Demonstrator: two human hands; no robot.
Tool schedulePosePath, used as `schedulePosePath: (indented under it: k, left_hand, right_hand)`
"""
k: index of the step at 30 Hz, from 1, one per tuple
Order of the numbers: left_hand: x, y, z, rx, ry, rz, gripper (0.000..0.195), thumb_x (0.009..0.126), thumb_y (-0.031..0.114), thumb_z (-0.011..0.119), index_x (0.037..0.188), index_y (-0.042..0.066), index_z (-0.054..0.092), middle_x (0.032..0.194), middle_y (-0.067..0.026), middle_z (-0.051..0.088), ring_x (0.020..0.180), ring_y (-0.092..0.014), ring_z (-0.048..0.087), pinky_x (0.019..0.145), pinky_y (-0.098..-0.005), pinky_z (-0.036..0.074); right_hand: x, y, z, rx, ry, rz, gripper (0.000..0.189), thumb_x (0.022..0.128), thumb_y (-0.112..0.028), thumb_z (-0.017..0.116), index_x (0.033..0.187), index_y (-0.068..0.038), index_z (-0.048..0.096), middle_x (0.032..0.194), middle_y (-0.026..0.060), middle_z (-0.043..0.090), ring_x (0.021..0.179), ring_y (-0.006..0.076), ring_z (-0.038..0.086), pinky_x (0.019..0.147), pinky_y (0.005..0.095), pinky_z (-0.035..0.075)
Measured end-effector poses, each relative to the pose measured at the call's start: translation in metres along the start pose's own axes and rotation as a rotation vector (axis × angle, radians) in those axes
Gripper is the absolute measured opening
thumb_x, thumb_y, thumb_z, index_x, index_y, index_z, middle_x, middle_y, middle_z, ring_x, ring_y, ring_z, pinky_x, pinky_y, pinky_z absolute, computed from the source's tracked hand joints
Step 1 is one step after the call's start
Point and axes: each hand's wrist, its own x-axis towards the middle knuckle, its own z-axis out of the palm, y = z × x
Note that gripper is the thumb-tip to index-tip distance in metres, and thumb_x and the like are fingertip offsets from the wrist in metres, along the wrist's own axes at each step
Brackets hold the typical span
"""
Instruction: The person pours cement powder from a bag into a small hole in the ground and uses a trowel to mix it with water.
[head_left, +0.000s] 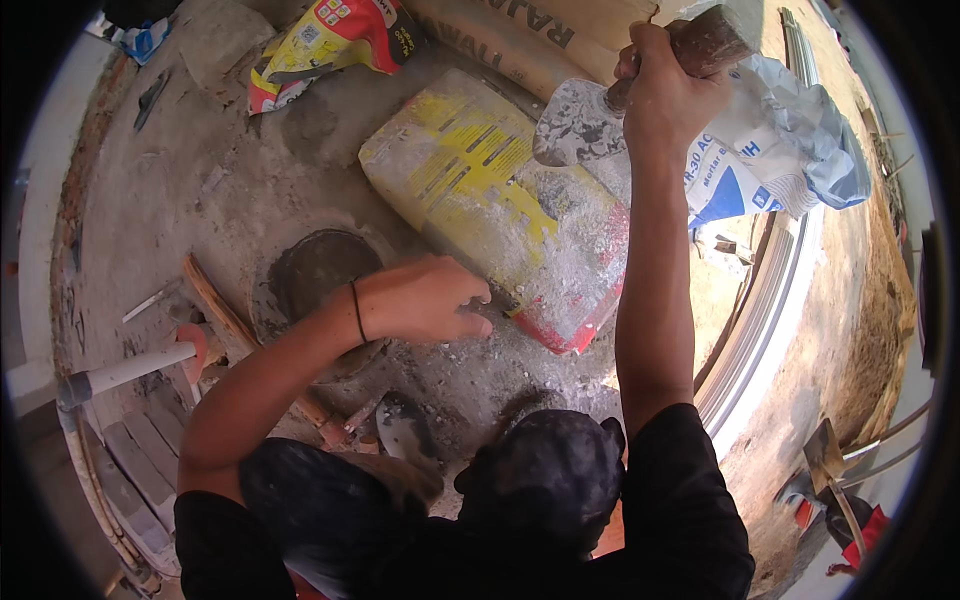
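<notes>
My right hand (667, 105) grips the handle of a mason's trowel (579, 124), raised at the upper right; its blade is coated with grey and whitish material. The trowel blade overlaps the view of a dusty yellow and red bag (487, 195) lying on the ground. At the bag's lower left edge is my left hand (442, 300), its thumb and fingers slightly apart, holding nothing that I can see. Behind my left wrist stands a round bucket (259, 300) with dark grey wet material (326, 270) inside.
Brown paper sacks (517, 45) lie at the top, beside a crumpled yellow-red bag (330, 45). A white and blue mortar bag (739, 165) is at right, near long metal profiles (757, 322). A wooden stick (221, 304) and white pipe (139, 367) are at left.
</notes>
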Motion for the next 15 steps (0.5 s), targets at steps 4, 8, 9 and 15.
schedulePosePath:
  k: [4,8,9,15]
  left_hand:
    - [0.012,-0.001,-0.004,0.048,0.012,-0.033,0.043,0.087,0.035,0.066,0.107,-0.003,0.066,0.097,-0.0237,0.068,0.094,-0.039,0.065,0.083,-0.0422,0.051]
    - [0.02,-0.003,-0.006,0.075,0.022,-0.062,0.043,0.086,0.034,0.067,0.107,-0.003,0.066,0.096,-0.023,0.068,0.093,-0.038,0.066,0.082,-0.0417,0.051]
    - [0.024,-0.007,-0.007,0.073,0.022,-0.056,0.043,0.086,0.035,0.067,0.107,-0.003,0.066,0.096,-0.0228,0.068,0.093,-0.038,0.066,0.082,-0.0415,0.051]
    - [0.025,-0.016,0.002,0.04,-0.017,-0.13,0.042,0.087,0.034,0.066,0.106,-0.003,0.066,0.095,-0.022,0.068,0.092,-0.037,0.067,0.082,-0.0407,0.051]
  right_hand:
    - [-0.03,0.043,-0.019,-0.156,0.016,0.046,0.015,0.074,-0.006,0.067,0.07,-0.002,0.053,0.061,-0.0022,0.052,0.06,0.0042,0.046,0.054,0.0235,0.039]
    - [-0.057,0.053,-0.021,-0.14,-0.051,0.076,0.016,0.075,-0.005,0.07,0.073,-0.003,0.054,0.064,-0.0027,0.053,0.062,0.0047,0.047,0.056,0.0246,0.04]
    - [-0.052,0.044,-0.022,-0.146,-0.054,0.047,0.016,0.075,-0.004,0.07,0.073,-0.003,0.054,0.064,-0.0028,0.053,0.062,0.0047,0.047,0.056,0.0245,0.04]
    - [-0.041,-0.011,-0.042,-0.026,0.034,-0.08,0.011,0.08,0.006,0.063,0.076,0.0,0.054,0.059,0.0045,0.055,0.049,0.0102,0.052,0.045,0.024,0.04]
